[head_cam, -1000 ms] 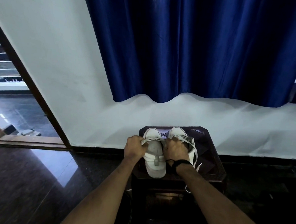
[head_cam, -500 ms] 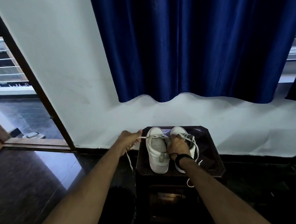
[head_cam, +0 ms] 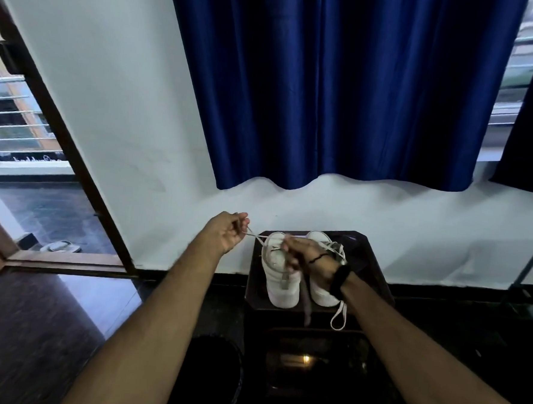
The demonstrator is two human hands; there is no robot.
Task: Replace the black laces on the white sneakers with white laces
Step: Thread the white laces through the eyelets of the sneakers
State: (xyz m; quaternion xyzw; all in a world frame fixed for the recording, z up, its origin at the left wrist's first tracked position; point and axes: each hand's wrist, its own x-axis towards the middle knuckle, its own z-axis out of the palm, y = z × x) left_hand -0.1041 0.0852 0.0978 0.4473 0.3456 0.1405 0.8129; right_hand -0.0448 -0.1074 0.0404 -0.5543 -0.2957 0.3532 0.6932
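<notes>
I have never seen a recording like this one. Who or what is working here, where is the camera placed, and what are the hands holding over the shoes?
There is no machine here: a person works with two bare hands. The single picture comes from a wide-angle camera worn on the head, looking forward and down, so both forearms enter from below. Two white sneakers stand side by side on a small dark wooden table against the white wall, under a blue curtain. The left hand pinches one end of a white lace and holds it out to the left of the sneaker. The right hand, with a black wristband, grips the other lace part above the sneakers.
</notes>
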